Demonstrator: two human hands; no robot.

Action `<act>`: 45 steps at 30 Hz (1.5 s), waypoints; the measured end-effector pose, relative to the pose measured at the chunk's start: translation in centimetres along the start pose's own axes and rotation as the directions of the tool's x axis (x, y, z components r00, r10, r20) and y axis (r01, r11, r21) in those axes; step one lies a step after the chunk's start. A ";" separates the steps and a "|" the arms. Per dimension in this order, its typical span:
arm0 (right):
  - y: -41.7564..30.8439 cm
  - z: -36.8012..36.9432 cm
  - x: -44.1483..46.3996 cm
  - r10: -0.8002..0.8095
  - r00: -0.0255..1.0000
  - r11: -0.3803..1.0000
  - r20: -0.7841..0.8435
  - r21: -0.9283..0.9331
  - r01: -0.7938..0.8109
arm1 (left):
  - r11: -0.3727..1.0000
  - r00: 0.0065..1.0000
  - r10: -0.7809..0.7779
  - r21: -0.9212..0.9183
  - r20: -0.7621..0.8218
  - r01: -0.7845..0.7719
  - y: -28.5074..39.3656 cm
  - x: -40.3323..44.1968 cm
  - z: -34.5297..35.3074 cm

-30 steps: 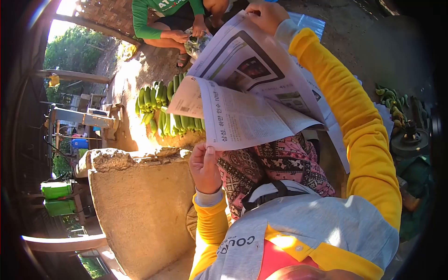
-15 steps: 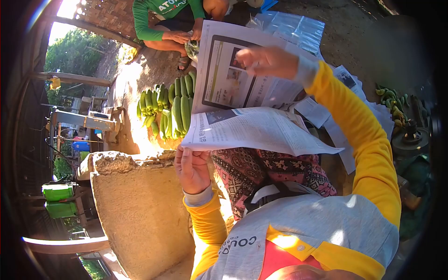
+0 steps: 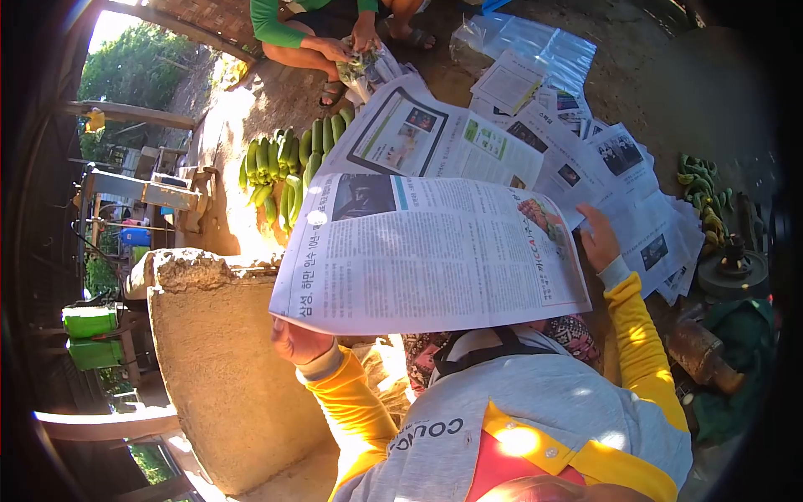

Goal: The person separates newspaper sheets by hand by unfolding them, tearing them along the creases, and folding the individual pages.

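Observation:
A wide newspaper sheet (image 3: 435,259) with a fold across it spreads over my lap. My left hand (image 3: 299,341) is closed on its lower left corner; the paper hides some of the fingers. Beside the sheet's right edge is my right hand (image 3: 600,238), its fingers apart and no paper visibly gripped in it. The sheet's far half (image 3: 427,138) slopes away toward more loose newspapers (image 3: 623,180) on the ground.
Long green vegetables (image 3: 280,163) lie in rows at the left. Another person's hands (image 3: 351,46) hold a leafy bundle in plastic. Clear plastic bags (image 3: 535,50) lie at the back. A concrete block (image 3: 226,368) stands left, green bananas (image 3: 698,184) and a metal weight (image 3: 733,268) right.
My right hand has come down from above the sheet to its right edge. The newspaper has opened flatter and lower, and my left hand has moved slightly left and down with its corner.

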State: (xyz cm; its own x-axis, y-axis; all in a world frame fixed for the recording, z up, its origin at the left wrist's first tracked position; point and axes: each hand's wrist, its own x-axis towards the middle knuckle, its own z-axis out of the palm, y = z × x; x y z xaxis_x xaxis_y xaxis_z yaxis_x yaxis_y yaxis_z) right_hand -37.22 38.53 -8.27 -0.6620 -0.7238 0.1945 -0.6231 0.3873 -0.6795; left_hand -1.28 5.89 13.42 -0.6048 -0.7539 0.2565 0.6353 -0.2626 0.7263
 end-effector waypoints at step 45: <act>-11.6 -17.5 9.6 -0.727 0.687 0.524 -0.014 0.634 0.568 | 0.387 0.967 0.180 0.917 -0.178 0.097 -2.1 -6.5 -9.0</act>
State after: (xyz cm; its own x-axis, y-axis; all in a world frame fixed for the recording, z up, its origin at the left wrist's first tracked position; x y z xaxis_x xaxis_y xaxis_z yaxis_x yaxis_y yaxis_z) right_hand -43.67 37.11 13.85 -0.0077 -0.7705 0.6373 -0.4384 -0.5702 -0.6947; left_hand 5.62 5.89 4.51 -0.3851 -0.8839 0.2653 -0.2533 0.3777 0.8906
